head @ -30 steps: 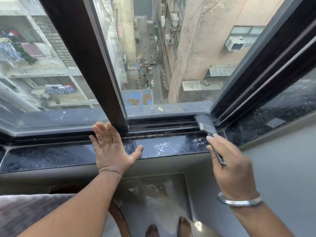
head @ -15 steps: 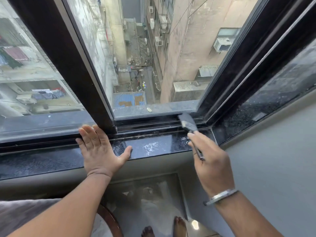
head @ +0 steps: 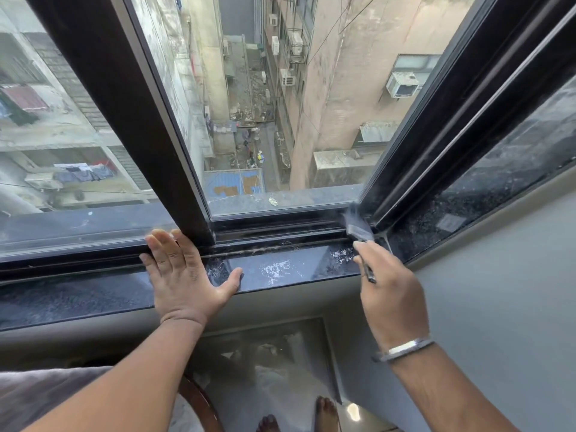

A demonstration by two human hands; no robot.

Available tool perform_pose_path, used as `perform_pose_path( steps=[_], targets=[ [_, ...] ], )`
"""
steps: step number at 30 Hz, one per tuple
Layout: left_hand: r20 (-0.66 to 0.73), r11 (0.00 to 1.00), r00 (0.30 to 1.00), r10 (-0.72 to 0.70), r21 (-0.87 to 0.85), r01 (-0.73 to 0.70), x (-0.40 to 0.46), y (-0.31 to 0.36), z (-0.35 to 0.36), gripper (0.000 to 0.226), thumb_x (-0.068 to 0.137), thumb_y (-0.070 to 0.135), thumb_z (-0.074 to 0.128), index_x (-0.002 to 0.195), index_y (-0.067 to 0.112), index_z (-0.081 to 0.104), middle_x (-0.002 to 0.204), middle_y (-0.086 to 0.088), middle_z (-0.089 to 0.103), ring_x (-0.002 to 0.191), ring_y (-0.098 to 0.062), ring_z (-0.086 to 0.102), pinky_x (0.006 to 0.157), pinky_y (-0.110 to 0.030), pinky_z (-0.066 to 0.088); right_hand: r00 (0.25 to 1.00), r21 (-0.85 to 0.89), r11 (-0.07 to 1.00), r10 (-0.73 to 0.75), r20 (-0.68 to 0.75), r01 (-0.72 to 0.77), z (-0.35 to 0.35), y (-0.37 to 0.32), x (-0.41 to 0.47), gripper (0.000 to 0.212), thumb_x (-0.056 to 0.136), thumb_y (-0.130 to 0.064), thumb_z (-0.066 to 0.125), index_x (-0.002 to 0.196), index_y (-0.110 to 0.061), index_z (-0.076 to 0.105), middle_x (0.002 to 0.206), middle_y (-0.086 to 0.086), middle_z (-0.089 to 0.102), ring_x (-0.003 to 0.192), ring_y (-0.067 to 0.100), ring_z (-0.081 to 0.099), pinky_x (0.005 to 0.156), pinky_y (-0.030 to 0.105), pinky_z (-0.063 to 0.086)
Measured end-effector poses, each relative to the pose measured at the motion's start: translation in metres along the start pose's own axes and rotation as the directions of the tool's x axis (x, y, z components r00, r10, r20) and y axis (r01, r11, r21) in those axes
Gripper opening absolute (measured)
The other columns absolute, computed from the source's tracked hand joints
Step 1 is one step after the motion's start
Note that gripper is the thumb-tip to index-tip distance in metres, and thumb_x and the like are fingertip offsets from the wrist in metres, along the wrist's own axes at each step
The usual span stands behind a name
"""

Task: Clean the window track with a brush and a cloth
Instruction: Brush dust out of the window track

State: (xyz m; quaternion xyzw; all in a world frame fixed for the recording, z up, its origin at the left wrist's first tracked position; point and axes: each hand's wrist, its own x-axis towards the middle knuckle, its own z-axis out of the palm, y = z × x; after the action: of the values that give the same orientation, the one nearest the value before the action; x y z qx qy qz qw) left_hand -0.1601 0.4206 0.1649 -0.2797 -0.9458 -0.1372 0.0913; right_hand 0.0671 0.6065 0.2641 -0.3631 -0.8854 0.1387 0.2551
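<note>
Brush [head: 358, 227] bristles blur in window track [head: 280, 232] corner.

Glossy dark speckled stone sill [head: 280, 271] at centre, dusty; dark matt metal window track [head: 274, 233]; shiny metal bangle [head: 405, 349] lower right.

Brush [head: 358, 227]: flat, dark paintbrush in my right hand [head: 391, 294], right of centre frame, tilted, bristles blurred and pressed into the track's right corner.
Handle: thin, dark, its end poking out below my fingers.
Window track [head: 280, 232]: dark rails across mid-frame, pale dust and grit lining the near rail.
Cloth: can't see it.
</note>
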Motion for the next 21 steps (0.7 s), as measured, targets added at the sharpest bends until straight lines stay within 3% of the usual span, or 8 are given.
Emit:
perform_pose_path(
  steps=[3, 6, 9, 11, 13, 15, 18, 21],
  targets=[
    [0.007, 1.000, 1.000, -0.009, 0.004, 0.009, 0.000, 0.001, -0.001, 0.128, 0.067, 0.082, 0.040, 0.154, -0.002, -0.005, 0.160, -0.028, -0.014, 0.149, -0.036, -0.021, 0.121, -0.054, -0.010, 0.990, -0.028, 0.997, 0.069, -0.125, -0.073, -0.009, 0.014, 0.000, 0.036, 0.082, 0.001, 0.071, 0.114, -0.013, 0.071, 0.117, 0.009, 0.071, 0.101, 0.028, 0.070, 0.079, 0.036, 0.057],
    [0.012, 1.000, 1.000, -0.007, 0.016, 0.007, 0.000, 0.001, -0.001, 0.128, 0.068, 0.082, 0.040, 0.153, -0.003, -0.002, 0.159, -0.029, -0.013, 0.150, -0.036, -0.021, 0.121, -0.054, -0.010, 0.993, 0.046, 0.993, -0.105, -0.058, 0.108, -0.005, -0.001, -0.007, 0.041, 0.080, 0.005, 0.070, 0.117, -0.014, 0.070, 0.121, 0.007, 0.070, 0.112, 0.018, 0.066, 0.094, 0.028, 0.051],
    [0.018, 1.000, 1.000, -0.005, 0.020, 0.005, 0.000, 0.001, -0.001, 0.128, 0.068, 0.082, 0.040, 0.154, -0.003, -0.002, 0.160, -0.029, -0.014, 0.150, -0.037, -0.020, 0.121, -0.054, -0.010, 0.991, 0.023, 0.994, -0.106, 0.079, 0.105, -0.002, -0.011, -0.001, 0.033, 0.080, 0.003, 0.069, 0.105, -0.018, 0.068, 0.106, 0.003, 0.072, 0.095, 0.026, 0.070, 0.071, 0.042, 0.059],
    [0.020, 1.000, 1.000, -0.001, 0.023, 0.000, 0.000, 0.000, -0.001, 0.128, 0.068, 0.082, 0.040, 0.154, -0.002, -0.005, 0.160, -0.029, -0.013, 0.150, -0.038, -0.019, 0.121, -0.055, -0.009, 0.999, -0.036, 0.999, 0.014, 0.035, -0.013, -0.007, 0.000, 0.006, 0.029, 0.082, 0.003, 0.067, 0.103, -0.018, 0.068, 0.101, 0.007, 0.071, 0.086, 0.033, 0.069, 0.063, 0.044, 0.058],
    [0.014, 1.000, 1.000, 0.000, 0.018, 0.000, 0.000, 0.000, -0.001, 0.128, 0.068, 0.082, 0.040, 0.154, -0.002, -0.004, 0.160, -0.029, -0.013, 0.150, -0.038, -0.019, 0.121, -0.056, -0.009, 0.995, -0.063, 0.994, 0.081, -0.050, -0.084, -0.015, 0.009, 0.007, 0.035, 0.080, 0.005, 0.069, 0.108, -0.016, 0.070, 0.108, 0.009, 0.072, 0.090, 0.034, 0.070, 0.067, 0.042, 0.059],
    [0.008, 1.000, 1.000, 0.001, 0.010, -0.001, 0.000, 0.001, -0.001, 0.128, 0.068, 0.082, 0.041, 0.154, -0.003, -0.003, 0.159, -0.029, -0.013, 0.149, -0.036, -0.023, 0.121, -0.055, -0.009, 0.996, -0.079, 0.996, 0.029, -0.087, -0.036, -0.019, 0.005, 0.000, 0.039, 0.079, 0.006, 0.071, 0.112, -0.014, 0.071, 0.118, 0.010, 0.070, 0.101, 0.031, 0.070, 0.074, 0.039, 0.059],
    [0.005, 1.000, 1.000, 0.004, 0.007, -0.004, 0.000, 0.001, -0.002, 0.128, 0.068, 0.082, 0.040, 0.153, -0.004, -0.002, 0.159, -0.030, -0.012, 0.148, -0.035, -0.024, 0.121, -0.057, -0.008, 0.999, -0.040, 0.999, -0.017, -0.043, 0.015, -0.018, -0.008, -0.003, 0.040, 0.080, 0.006, 0.069, 0.114, -0.015, 0.070, 0.123, 0.010, 0.068, 0.112, 0.025, 0.066, 0.085, 0.037, 0.057],
    [-0.007, 1.000, 1.000, 0.007, -0.003, -0.007, -0.001, 0.001, -0.001, 0.129, 0.067, 0.082, 0.040, 0.153, -0.004, -0.003, 0.160, -0.028, -0.014, 0.149, -0.034, -0.024, 0.121, -0.057, -0.007, 0.998, 0.011, 0.998, 0.061, -0.034, -0.061, -0.020, -0.009, 0.015, 0.035, 0.081, 0.006, 0.064, 0.110, -0.013, 0.070, 0.118, 0.009, 0.070, 0.109, 0.029, 0.066, 0.084, 0.042, 0.057]
  ],
)
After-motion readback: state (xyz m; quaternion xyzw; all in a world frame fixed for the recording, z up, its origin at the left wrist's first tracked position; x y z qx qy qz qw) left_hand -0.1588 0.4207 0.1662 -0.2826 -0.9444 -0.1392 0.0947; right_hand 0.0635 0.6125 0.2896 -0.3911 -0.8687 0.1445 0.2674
